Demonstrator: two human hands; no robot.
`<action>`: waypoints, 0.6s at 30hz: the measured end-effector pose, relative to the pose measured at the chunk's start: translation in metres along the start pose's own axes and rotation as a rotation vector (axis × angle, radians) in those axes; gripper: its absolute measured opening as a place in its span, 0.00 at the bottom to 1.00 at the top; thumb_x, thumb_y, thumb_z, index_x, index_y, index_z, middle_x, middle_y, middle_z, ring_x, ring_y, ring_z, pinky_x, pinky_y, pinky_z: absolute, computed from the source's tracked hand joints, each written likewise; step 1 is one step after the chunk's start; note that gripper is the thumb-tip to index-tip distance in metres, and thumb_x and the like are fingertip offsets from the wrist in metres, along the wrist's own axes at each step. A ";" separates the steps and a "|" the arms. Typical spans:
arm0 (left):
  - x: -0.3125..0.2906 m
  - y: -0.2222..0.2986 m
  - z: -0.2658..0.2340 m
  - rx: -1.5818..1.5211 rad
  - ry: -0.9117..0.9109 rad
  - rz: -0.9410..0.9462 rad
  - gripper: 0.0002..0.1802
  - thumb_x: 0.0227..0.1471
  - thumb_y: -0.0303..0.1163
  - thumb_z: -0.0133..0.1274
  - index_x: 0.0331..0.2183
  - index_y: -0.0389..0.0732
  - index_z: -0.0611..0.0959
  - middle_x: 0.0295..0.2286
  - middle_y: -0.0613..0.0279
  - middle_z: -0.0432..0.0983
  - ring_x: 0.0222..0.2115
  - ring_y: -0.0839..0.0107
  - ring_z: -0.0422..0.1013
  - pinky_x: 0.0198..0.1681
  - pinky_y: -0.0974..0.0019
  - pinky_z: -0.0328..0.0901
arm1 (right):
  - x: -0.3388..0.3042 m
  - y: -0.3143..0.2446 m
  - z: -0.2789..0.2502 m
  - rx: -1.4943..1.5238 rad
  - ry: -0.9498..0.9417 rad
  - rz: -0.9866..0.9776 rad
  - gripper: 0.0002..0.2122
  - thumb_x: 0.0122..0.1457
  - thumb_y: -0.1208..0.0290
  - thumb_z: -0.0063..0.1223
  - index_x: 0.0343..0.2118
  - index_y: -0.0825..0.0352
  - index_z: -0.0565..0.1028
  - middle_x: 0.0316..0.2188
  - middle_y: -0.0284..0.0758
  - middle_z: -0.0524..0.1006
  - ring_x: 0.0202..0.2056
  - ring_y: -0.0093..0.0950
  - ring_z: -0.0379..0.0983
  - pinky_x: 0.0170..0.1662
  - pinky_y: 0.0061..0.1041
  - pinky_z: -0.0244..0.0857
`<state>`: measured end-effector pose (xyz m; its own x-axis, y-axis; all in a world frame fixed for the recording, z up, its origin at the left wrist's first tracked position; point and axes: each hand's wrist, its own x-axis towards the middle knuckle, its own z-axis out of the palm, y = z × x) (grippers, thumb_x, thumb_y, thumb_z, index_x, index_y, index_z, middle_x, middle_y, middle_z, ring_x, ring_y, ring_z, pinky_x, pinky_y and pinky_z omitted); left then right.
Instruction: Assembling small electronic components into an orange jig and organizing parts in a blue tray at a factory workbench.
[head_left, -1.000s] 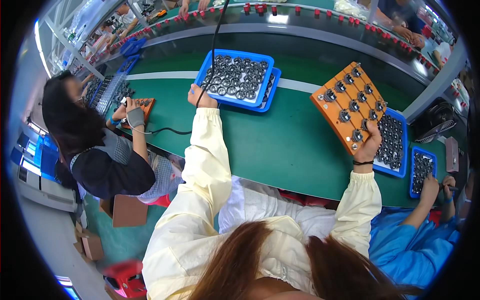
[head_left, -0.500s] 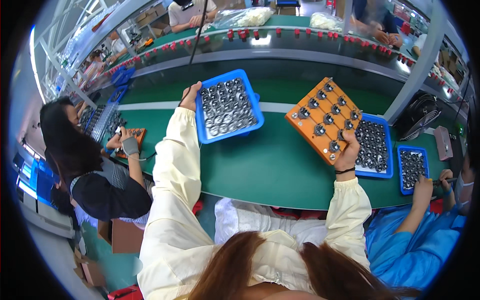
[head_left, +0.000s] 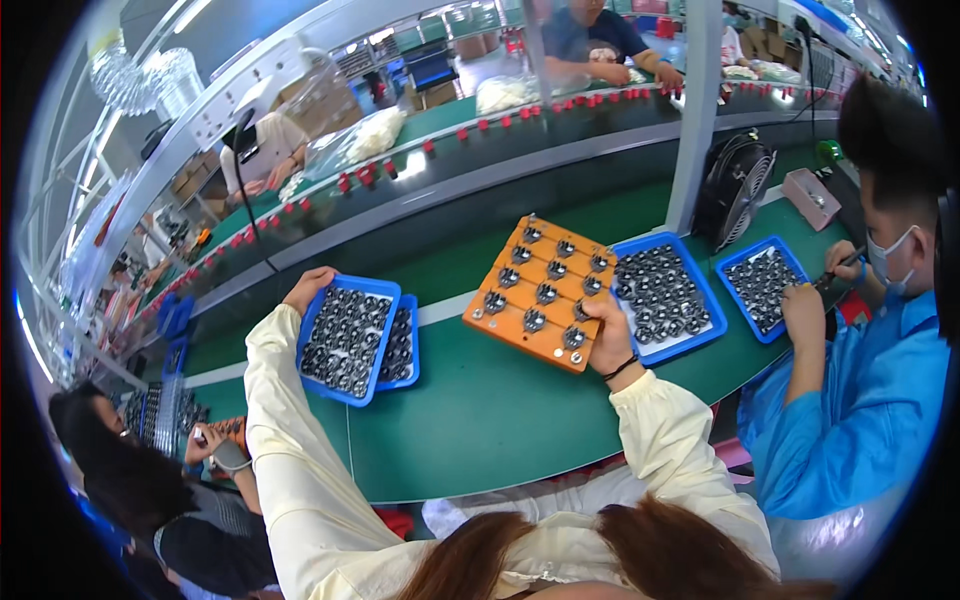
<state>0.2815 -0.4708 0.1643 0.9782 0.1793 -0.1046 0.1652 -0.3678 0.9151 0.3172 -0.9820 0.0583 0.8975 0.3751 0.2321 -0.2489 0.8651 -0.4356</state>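
Note:
At the left, my left hand (head_left: 312, 288) grips the upper left corner of a blue tray (head_left: 336, 394) filled with small dark metal-and-black round parts. This tray partly covers a second blue tray (head_left: 413, 352) of similar parts. My right hand (head_left: 612, 338) is closed on the lower right corner of an orange block fixture (head_left: 498, 336), thumb on top. The fixture is tilted above the table and carries rows of the same small parts. Just right of it, partly behind it, lies another blue tray (head_left: 712, 298) of parts on white lining.
A green table (head_left: 460, 430) curves around me. On the right, a co-worker in blue (head_left: 850, 400) works over a smaller blue tray (head_left: 735, 305). Beyond stand a black fan (head_left: 735, 190), a grey post (head_left: 695, 120) and a conveyor (head_left: 480, 165) with red pieces. Another co-worker (head_left: 130, 460) sits at left.
The view has turned to the right. The blue tray in my left hand has shifted off the tray beneath, which now shows more at its right. My right hand keeps the orange fixture raised.

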 end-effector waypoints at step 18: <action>0.026 0.035 0.034 0.229 -0.090 0.247 0.17 0.52 0.42 0.48 0.35 0.37 0.76 0.30 0.69 0.70 0.34 0.80 0.63 0.40 0.73 0.59 | -0.002 -0.001 0.005 -0.078 0.119 -0.025 0.21 0.46 0.75 0.43 0.47 0.70 0.64 0.44 0.38 0.69 0.45 0.32 0.66 0.51 0.30 0.58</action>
<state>0.3168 -0.5104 0.1804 0.9976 -0.0180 0.0665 -0.0644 -0.5868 0.8072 0.3135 -0.9815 0.0627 0.9409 0.3081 0.1408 -0.2015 0.8432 -0.4985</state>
